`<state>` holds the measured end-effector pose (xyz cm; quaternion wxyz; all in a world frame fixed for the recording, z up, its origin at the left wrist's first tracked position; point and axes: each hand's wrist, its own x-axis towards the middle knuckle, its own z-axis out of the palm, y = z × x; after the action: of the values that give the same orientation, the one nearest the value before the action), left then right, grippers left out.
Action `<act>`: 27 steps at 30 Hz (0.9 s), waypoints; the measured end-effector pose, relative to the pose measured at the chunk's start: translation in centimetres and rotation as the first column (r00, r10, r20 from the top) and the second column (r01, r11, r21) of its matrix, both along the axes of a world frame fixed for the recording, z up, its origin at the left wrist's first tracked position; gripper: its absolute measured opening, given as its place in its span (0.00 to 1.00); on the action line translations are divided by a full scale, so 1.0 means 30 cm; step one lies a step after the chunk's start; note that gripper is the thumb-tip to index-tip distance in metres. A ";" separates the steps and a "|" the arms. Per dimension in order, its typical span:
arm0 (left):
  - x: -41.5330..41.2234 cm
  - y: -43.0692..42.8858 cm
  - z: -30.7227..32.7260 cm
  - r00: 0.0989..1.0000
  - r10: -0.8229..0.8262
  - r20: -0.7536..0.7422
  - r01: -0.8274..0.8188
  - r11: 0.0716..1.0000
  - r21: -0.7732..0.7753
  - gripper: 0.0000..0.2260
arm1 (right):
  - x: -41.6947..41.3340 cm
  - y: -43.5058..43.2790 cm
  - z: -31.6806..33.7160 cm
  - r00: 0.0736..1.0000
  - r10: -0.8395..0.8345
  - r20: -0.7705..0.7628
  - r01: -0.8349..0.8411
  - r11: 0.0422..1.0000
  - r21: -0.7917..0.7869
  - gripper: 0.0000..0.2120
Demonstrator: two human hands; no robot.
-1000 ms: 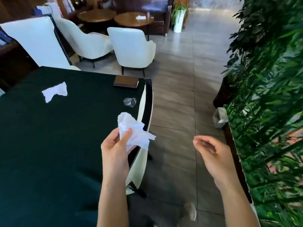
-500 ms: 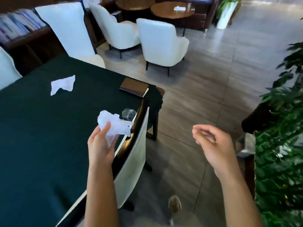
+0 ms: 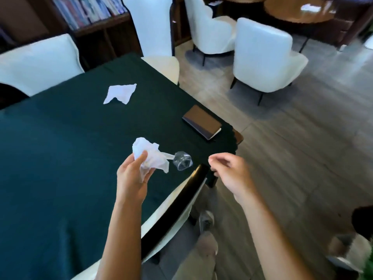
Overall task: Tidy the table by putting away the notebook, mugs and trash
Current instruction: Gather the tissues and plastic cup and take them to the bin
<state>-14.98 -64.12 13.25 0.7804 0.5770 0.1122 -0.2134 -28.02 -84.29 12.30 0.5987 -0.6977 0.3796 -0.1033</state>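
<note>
Since the earlier frame, both hands have advanced over the tabletop [image 3: 50,158]. Left hand [image 3: 133,178]: closed on 1 crumpled tissue [image 3: 150,156], presumably gathered as trash. Right hand [image 3: 230,170]: loosely curled, empty, apparently reaching for the clear plastic cup [image 3: 182,161] lying just beside the tissue. Beyond the cup: notebook [image 3: 201,122]; farther, 1 flat tissue [image 3: 120,93].

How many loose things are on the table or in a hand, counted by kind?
Tissues: 2, a crumpled tissue held by the left hand and a flat tissue
Clear plastic cup: 1
Brown notebook: 1
Total: 4
</note>
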 end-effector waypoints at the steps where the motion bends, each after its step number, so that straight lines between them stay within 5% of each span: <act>1: 0.033 -0.021 -0.004 1.000 -0.001 -0.007 0.001 1.000 0.015 0.06 | 0.066 -0.019 -0.042 0.998 0.041 -0.042 -0.041 0.999 -0.005 0.02; 10: 0.324 -0.146 -0.065 0.996 0.066 -0.053 -0.061 0.993 0.098 0.06 | 0.474 -0.037 -0.330 0.865 0.269 -0.424 -0.292 0.956 0.012 0.28; 18: 0.470 -0.168 -0.112 0.983 0.165 -0.084 -0.153 0.980 0.127 0.06 | 0.583 -0.003 -0.453 0.715 0.384 -0.584 -0.462 0.887 0.017 0.25; 22: 0.498 -0.158 -0.151 0.964 0.244 -0.101 -0.226 0.960 0.165 0.06 | 0.665 -0.040 -0.419 0.690 0.494 -0.529 -0.524 0.845 0.106 0.20; 27: 0.540 -0.179 -0.198 0.939 0.335 -0.080 -0.307 0.920 0.244 0.07 | 0.869 -0.148 -0.248 0.825 0.546 -0.142 -0.495 0.822 0.283 0.10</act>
<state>1.21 -69.47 7.32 0.7253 0.6224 0.2758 -0.1026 -1.95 -88.72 4.85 0.6367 -0.7065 0.2458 0.1872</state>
